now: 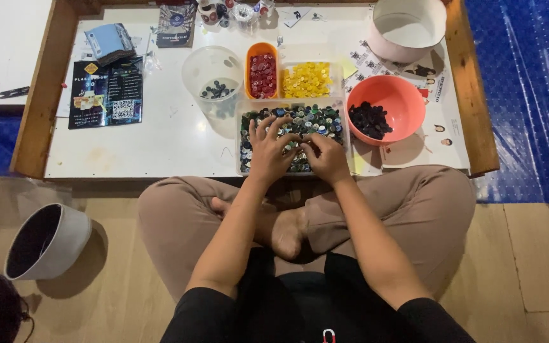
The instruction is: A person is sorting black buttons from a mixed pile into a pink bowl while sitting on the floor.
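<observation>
**A:** The person is sitting cross-legged on the floor, and both hands are working in the clear tray of mixed buttons (325, 117) at the near edge of the worktop (173, 136). The left hand (270, 149) is lying on the buttons with its fingers fanned wide. The right hand (326, 157) is curling just beside it, fingertips pinched narrow into the pile; whether it is holding a button, nobody can tell from here.

**B:** And that tray is running with its long axis left to right, along the worktop's near edge.

**A:** Crowding it behind: an orange tub of red buttons (262, 75) and a clear tub of yellow buttons (306, 80), both touching the tray's far side. To the left a clear round container (214, 79) with a few dark buttons is standing just beside it.

**B:** On the right an orange bowl (386, 105) holding dark buttons is sitting right against the tray. Further back, a white round tub (408, 26) is resting in the far corner.

**A:** Nothing is lying between the hands and the buttons. Well apart on the left, a dark leaflet (106, 92) is lying flat, and a white pot (47, 241) is tilting on the floor.
</observation>
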